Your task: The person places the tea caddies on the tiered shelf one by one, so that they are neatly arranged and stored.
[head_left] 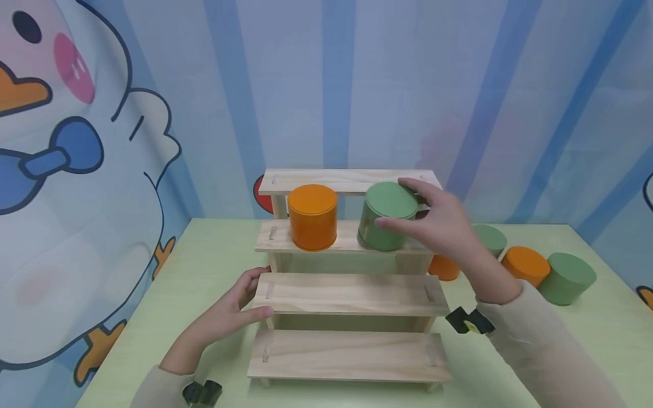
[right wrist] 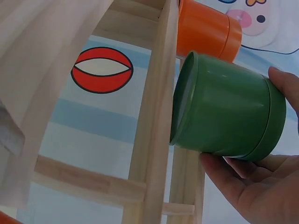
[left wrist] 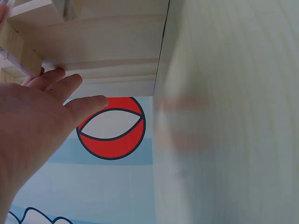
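Observation:
A green tin [head_left: 388,218] is at the right part of the second board from the top of a tiered wooden rack [head_left: 352,294]. My right hand [head_left: 439,221] grips this tin near its lid, thumb on the near side and fingers round the far side. In the right wrist view the green tin [right wrist: 229,107] leans slightly, its lower rim at the board's edge. An orange tin [head_left: 313,218] stands to its left on the same board. My left hand [head_left: 229,309] holds the rack's left side, thumb at the end of a lower board; some fingertips are hidden.
On the table [head_left: 214,249], right of the rack, stand more tins: a green one [head_left: 567,279], an orange one [head_left: 526,265], and others partly behind my right arm. A striped backdrop [head_left: 377,85] with a cartoon duck rises behind the table.

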Demonstrator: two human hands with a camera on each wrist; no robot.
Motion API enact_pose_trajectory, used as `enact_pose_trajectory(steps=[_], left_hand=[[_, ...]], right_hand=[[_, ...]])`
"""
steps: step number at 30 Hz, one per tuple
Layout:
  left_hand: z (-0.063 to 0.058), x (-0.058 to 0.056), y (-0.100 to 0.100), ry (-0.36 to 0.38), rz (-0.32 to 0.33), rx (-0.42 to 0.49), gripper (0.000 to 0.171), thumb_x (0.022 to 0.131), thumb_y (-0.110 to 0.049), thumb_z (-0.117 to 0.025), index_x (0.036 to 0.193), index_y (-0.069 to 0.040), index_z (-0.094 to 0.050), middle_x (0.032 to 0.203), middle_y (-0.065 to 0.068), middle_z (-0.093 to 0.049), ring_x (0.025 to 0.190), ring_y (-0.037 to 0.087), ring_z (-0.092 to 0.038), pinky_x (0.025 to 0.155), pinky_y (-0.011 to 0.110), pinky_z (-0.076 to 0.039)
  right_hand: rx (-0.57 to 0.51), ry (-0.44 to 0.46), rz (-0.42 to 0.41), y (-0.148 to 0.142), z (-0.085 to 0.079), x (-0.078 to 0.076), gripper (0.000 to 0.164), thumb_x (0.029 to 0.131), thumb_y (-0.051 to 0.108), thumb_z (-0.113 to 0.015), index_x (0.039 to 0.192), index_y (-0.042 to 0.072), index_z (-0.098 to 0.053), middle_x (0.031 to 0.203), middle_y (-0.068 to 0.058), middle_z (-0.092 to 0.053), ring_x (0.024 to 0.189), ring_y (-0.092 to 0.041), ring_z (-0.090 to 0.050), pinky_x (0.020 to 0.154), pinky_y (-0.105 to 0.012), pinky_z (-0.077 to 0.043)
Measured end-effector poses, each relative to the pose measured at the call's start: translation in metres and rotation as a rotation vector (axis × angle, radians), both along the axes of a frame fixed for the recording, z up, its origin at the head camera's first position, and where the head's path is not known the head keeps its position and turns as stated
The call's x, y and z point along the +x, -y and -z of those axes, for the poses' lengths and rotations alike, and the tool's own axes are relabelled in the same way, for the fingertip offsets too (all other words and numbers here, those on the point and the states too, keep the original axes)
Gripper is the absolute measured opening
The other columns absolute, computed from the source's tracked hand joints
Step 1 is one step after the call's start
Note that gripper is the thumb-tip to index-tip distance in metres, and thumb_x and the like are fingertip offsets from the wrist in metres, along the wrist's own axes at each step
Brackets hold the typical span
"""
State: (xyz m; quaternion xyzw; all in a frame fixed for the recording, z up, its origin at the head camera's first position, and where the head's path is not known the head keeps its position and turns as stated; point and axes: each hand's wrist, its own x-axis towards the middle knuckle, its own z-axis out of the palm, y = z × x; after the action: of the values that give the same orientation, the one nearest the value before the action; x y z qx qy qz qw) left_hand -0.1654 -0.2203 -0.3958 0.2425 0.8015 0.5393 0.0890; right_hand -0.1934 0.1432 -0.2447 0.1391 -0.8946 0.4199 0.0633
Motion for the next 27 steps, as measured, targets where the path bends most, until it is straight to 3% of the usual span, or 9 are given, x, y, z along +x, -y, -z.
enact_pose_trajectory(steps=[9, 27], left_hand=[[0.000, 0.000, 0.000, 0.000, 0.009, 0.008, 0.067, 0.093, -0.017, -0.065, 0.144, -0.003, -0.024, 0.146, 0.020, -0.040, 0.138, 0.046, -0.028, 0.105, 0.071, -0.019], [0.000, 0.000, 0.000, 0.002, -0.002, 0.002, 0.067, 0.092, -0.016, -0.066, 0.143, -0.003, -0.025, 0.147, 0.021, -0.039, 0.139, 0.047, -0.026, 0.106, 0.072, -0.018]], right_hand=[[0.033, 0.012, 0.009, 0.008, 0.004, -0.008, 0.085, 0.077, 0.048, -0.078, 0.146, 0.015, -0.042, 0.138, -0.013, -0.050, 0.109, -0.031, -0.057, 0.086, -0.044, -0.052], [0.053, 0.028, 0.023, 0.017, 0.003, -0.011, 0.086, 0.076, 0.050, -0.077, 0.146, 0.016, -0.041, 0.136, -0.011, -0.052, 0.113, -0.030, -0.054, 0.086, -0.044, -0.052]])
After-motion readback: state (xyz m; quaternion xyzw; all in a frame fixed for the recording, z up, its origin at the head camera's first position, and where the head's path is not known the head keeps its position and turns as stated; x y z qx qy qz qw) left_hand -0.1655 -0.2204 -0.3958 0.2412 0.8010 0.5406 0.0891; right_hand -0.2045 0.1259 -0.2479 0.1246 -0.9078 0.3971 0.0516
